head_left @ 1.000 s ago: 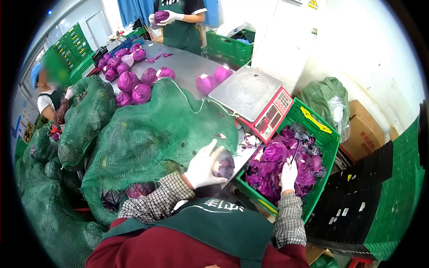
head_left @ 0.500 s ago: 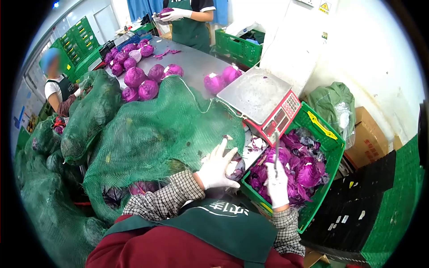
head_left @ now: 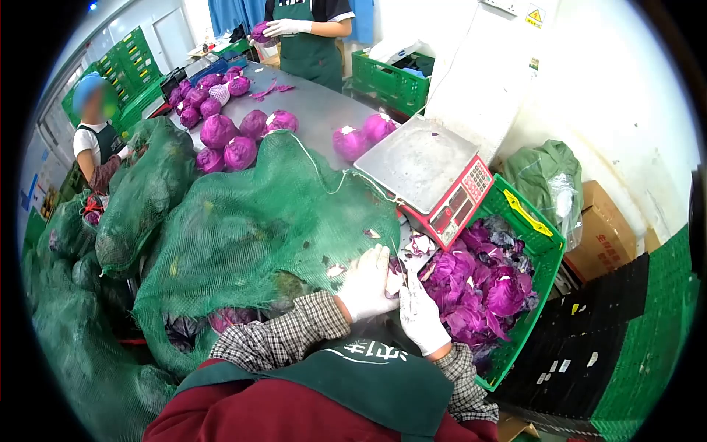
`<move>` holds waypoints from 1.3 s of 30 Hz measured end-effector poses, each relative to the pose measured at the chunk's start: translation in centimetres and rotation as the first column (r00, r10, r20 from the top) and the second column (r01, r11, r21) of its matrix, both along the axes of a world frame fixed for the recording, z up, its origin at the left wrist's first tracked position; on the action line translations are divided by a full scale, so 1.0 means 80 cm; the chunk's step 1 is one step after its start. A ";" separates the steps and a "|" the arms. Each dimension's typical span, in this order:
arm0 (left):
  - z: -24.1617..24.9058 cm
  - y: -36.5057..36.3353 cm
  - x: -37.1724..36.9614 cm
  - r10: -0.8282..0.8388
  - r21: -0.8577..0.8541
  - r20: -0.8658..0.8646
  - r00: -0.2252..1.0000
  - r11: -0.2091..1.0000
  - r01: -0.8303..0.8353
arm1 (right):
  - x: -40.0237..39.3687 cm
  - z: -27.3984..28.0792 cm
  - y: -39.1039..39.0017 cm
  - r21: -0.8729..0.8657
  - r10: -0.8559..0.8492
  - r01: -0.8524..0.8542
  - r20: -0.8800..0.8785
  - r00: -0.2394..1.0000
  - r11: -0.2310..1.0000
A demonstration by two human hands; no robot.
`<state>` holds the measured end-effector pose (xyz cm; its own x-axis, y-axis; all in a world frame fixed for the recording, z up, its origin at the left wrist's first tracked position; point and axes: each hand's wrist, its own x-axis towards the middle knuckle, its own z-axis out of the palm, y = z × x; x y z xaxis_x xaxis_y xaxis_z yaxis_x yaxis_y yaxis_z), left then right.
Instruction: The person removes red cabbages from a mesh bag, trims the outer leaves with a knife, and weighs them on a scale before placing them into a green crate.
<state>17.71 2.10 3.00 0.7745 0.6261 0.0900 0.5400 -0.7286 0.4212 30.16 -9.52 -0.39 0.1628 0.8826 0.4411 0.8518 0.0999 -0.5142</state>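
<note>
My left hand [head_left: 367, 286], in a white glove, grips a red cabbage [head_left: 395, 281] in front of my apron. The cabbage is mostly hidden by my hands; part of its pale stem end shows. My gloved right hand [head_left: 421, 315] is closed round a knife [head_left: 402, 271], its thin blade upright against the cabbage beside my left fingers. Under and left of my left hand lies a green mesh sack [head_left: 243, 214], with cabbages showing at its near opening. Small trimmed pieces [head_left: 336, 271] rest on the mesh.
A green crate [head_left: 508, 365] of loose purple leaves stands at my right. Beyond it, a red scale [head_left: 458, 210] sits on the metal table [head_left: 324, 110]. Several trimmed cabbages [head_left: 219, 131] lie farther back. Co-workers stand across the table [head_left: 302, 44] and at the left [head_left: 97, 144].
My right hand has moved left with the knife, from above the leaf crate to the cabbage. My left hand has shifted slightly and its spread fingers have drawn together around the cabbage.
</note>
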 end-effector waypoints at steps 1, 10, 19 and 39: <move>0.003 0.000 0.003 0.000 0.006 -0.018 1.000 1.000 0.000 | 0.002 -0.001 0.002 0.008 0.005 -0.005 0.051 0.999 1.000; 0.006 -0.002 0.012 0.001 0.023 0.015 1.000 1.000 -0.002 | 0.059 -0.022 0.039 0.032 -0.093 0.087 0.374 0.923 0.996; -0.002 0.005 -0.039 -0.201 0.058 0.204 0.958 0.980 0.193 | 0.067 -0.062 0.038 0.251 -0.164 0.113 0.192 0.968 0.961; 0.001 0.025 -0.082 0.033 -0.156 0.013 0.999 0.987 -0.031 | 0.018 0.020 -0.003 -0.140 -0.117 0.024 -0.706 0.698 0.990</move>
